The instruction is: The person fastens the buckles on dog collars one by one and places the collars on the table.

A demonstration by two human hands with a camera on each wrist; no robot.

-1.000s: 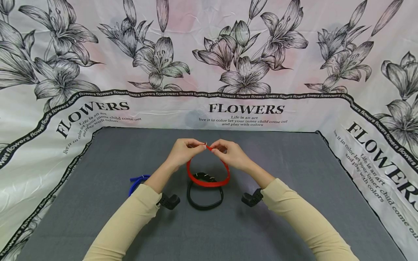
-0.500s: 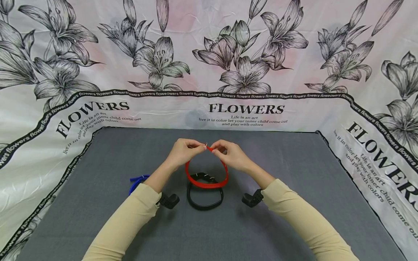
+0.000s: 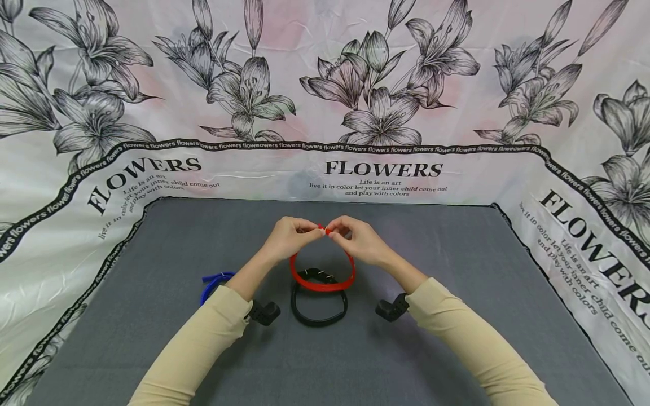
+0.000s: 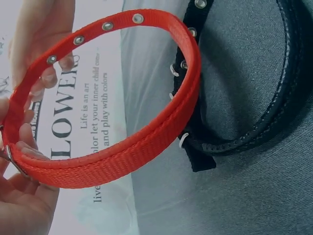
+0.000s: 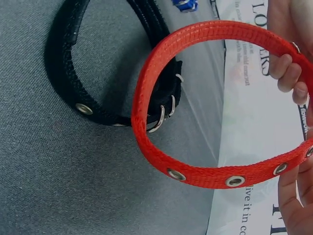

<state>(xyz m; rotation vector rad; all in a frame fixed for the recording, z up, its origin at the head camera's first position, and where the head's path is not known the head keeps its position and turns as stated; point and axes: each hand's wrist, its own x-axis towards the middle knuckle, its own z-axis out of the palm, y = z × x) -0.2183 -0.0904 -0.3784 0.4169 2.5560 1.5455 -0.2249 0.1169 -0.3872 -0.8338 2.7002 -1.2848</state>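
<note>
A red collar (image 3: 323,287) hangs as a loop from both hands above the grey cloth. My left hand (image 3: 288,238) pinches its buckle end, where the metal buckle (image 4: 11,157) shows in the left wrist view. My right hand (image 3: 359,241) pinches the strap end with the metal eyelets (image 5: 235,181). The fingertips of both hands are close together at the top of the loop, partly hiding how strap and buckle meet. Behind the red loop, a black collar (image 3: 319,322) with metal rings lies on the cloth.
A blue collar or strap (image 3: 212,285) lies beside the left forearm, partly hidden by it. Grey cloth (image 3: 437,361) covers the work surface. A white flower-printed sheet (image 3: 274,175) borders it at the back and sides.
My left hand has shifted slightly right, closer to the right hand. More red strap shows at the left fingertips. The red loop has swayed slightly; the black and blue items stay put.
</note>
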